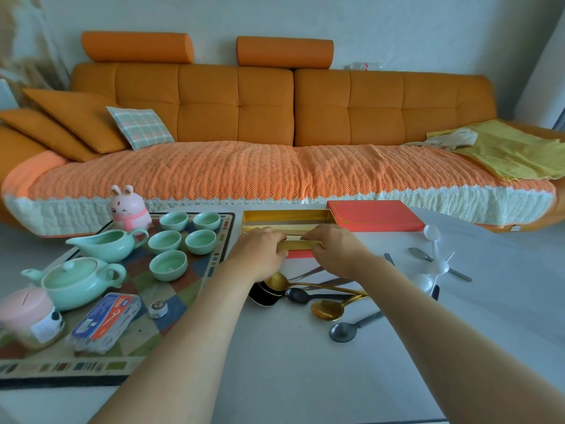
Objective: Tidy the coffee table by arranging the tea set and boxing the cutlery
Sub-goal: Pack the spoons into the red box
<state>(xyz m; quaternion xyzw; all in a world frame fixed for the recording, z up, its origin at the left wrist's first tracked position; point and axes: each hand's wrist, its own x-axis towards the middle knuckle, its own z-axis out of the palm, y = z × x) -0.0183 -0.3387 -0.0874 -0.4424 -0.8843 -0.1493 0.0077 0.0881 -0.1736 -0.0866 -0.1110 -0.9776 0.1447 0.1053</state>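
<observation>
A gold-lined box (286, 218) lies open at the table's far middle, its red lid (374, 219) beside it on the right. My left hand (260, 250) and my right hand (334, 250) both grip the box's near wall (298, 244), fingers curled over its edge. Loose gold, black and grey spoons (328, 309) lie in a heap just in front of the box. A mint teapot (75, 278), a mint pitcher (107, 244) and several mint cups (168, 264) stand on the patterned mat (143, 328) at the left.
White plastic spoons (432, 237) and a metal spoon (440, 263) lie at the right. A pink rabbit figure (128, 209), a pink jar (29, 316), a plastic packet (105, 322) and a small round tin (158, 308) share the mat. An orange sofa (275, 117) stands behind the table.
</observation>
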